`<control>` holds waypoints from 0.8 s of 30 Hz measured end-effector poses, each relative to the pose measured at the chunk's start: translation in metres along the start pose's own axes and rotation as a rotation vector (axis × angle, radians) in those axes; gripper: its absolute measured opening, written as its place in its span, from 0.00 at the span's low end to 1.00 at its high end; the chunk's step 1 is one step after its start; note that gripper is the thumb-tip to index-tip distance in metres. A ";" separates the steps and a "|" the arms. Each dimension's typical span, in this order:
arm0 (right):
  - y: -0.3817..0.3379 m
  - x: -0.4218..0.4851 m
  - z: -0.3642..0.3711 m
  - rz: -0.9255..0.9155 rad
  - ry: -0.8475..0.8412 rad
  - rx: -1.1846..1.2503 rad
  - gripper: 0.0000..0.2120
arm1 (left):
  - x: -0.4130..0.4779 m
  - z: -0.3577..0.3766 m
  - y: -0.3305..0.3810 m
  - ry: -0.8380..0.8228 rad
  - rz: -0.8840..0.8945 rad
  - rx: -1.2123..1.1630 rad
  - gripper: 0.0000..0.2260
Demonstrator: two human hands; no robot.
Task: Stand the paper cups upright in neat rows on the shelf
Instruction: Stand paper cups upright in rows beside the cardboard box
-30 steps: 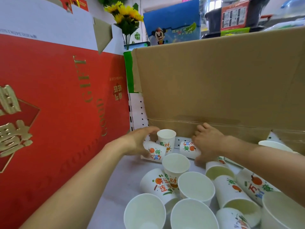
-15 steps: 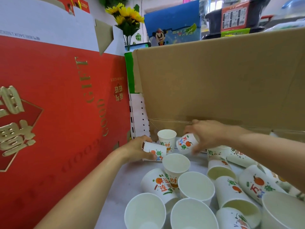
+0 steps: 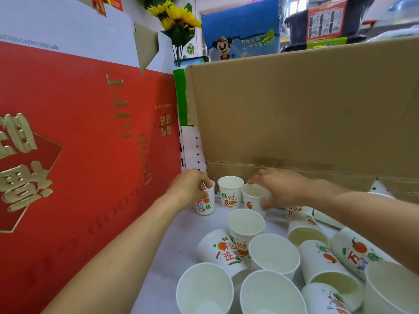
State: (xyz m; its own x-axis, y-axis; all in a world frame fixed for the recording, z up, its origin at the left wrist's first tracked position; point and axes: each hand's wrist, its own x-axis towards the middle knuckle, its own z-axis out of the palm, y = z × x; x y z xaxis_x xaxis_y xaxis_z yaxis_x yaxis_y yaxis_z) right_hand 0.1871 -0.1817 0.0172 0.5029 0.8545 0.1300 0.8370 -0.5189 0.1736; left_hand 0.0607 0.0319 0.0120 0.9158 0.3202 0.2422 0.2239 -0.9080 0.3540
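Note:
Three white printed paper cups stand upright in a row at the back of the white shelf (image 3: pixel 181 241). My left hand (image 3: pixel 189 189) pinches the rim of the left cup (image 3: pixel 206 203). The middle cup (image 3: pixel 230 193) stands free between my hands. My right hand (image 3: pixel 281 186) grips the right cup (image 3: pixel 252 199) from above and from the side. Nearer to me, several more cups (image 3: pixel 273 253) sit in a loose heap, some upright, some lying on their sides (image 3: pixel 356 250).
A tall red gift box (image 3: pixel 79 143) walls off the left side. A brown cardboard panel (image 3: pixel 306 109) closes the back. A strip of white pegboard (image 3: pixel 192 150) shows between them. Sunflowers (image 3: pixel 175 17) and a blue box stand beyond.
Both hands have turned their lying cups upright and set them on either side of the standing cup at the back, forming a row of three.

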 end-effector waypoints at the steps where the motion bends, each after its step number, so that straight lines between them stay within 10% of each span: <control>1: 0.000 -0.001 0.001 -0.008 0.015 -0.003 0.30 | 0.000 0.003 -0.001 0.009 0.003 0.003 0.12; 15: 0.001 -0.020 -0.006 -0.124 0.125 0.061 0.07 | -0.010 -0.006 0.021 0.120 0.198 -0.021 0.09; 24: 0.014 -0.032 -0.019 -0.066 0.099 -0.034 0.16 | -0.025 -0.008 0.024 0.103 0.242 -0.100 0.10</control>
State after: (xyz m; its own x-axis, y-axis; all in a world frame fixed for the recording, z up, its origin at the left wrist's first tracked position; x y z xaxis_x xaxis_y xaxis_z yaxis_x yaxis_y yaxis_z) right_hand 0.1788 -0.2173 0.0336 0.4217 0.8813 0.2131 0.8587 -0.4637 0.2181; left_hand 0.0407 0.0041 0.0215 0.8987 0.1279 0.4195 -0.0356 -0.9321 0.3605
